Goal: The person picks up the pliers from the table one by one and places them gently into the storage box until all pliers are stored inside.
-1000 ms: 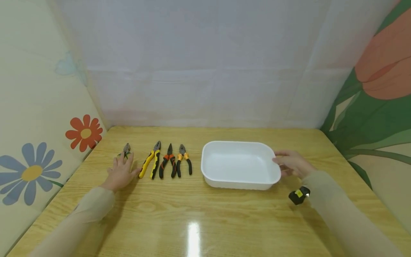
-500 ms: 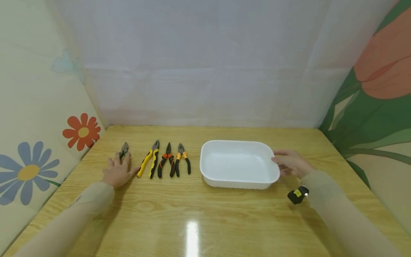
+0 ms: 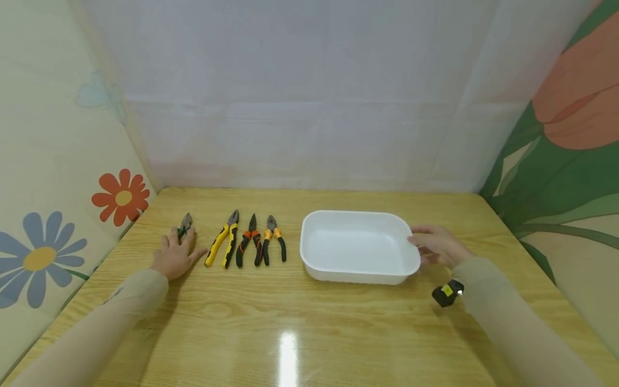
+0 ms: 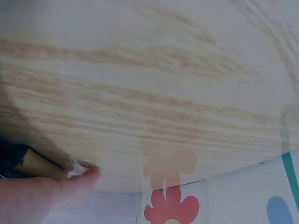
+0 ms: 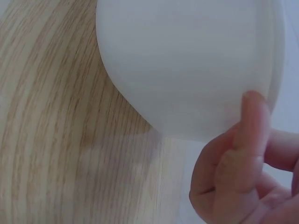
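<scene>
Pliers, four, in a row on a wood-grain table (image 3: 222,328), jaws toward the top of the frame and handles toward the bottom. Item one, at far left: green-handled pliers (image 3: 186,220), head in sight, handles largely hidden under the left hand (image 3: 173,260), whose fingers lie extended and spread, relaxed rather than clenched, its thumb reaching toward the next item; whether thumb and handle touch cannot be told. Item two, left of centre: yellow-and-black pliers (image 3: 225,232), the longest of the row, handles parted. Item three, just beside it to the right: red-and-black pliers (image 3: 251,235), with a pointed nose. Item four, nearest the middle of the frame: orange-and-black pliers (image 3: 270,234), with a blunt head, one handle close against item three. Basin, one, right of centre: white basin (image 3: 355,277), rectangular with rounded corners, upright on the table, apart from the pliers. Right hand (image 3: 441,246), one, at the basin's right end, fingers bent and pinching the rim. Black device (image 3: 447,293), one, yellow-marked, at the right wrist. Backing, upper frame: pale cloth (image 3: 309,97); left side: red flower (image 3: 122,197) and blue flower (image 3: 41,259) on a cream panel (image 3: 43,129)
</scene>
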`<control>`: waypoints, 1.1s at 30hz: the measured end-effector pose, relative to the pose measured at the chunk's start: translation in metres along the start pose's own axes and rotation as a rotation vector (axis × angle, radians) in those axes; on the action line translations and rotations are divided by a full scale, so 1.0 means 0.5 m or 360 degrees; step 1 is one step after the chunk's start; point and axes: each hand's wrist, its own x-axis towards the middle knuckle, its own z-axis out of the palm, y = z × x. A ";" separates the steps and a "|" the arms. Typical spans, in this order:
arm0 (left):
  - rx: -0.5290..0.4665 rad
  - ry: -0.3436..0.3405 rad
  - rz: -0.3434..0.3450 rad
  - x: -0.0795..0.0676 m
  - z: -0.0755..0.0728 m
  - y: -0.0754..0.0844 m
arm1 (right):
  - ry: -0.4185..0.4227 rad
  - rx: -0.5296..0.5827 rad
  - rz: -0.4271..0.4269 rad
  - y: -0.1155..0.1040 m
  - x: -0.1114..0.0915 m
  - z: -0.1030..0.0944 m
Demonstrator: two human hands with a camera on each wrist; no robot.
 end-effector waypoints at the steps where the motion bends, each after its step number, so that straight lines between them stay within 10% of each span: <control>1: -0.0008 0.0007 0.0005 0.000 0.000 -0.001 | 0.0000 0.0003 -0.0005 0.000 0.000 0.001; 17: 0.0014 -0.0031 0.0051 0.004 -0.011 0.002 | -0.0014 0.0006 0.0003 -0.001 0.002 -0.001; 26: 0.0111 0.0188 0.0010 0.007 -0.010 0.017 | -0.0014 0.0003 -0.0006 -0.005 -0.003 0.002; 33: 0.0038 0.0064 -0.0118 0.014 -0.031 0.026 | -0.0009 -0.0007 -0.0013 0.000 -0.001 -0.002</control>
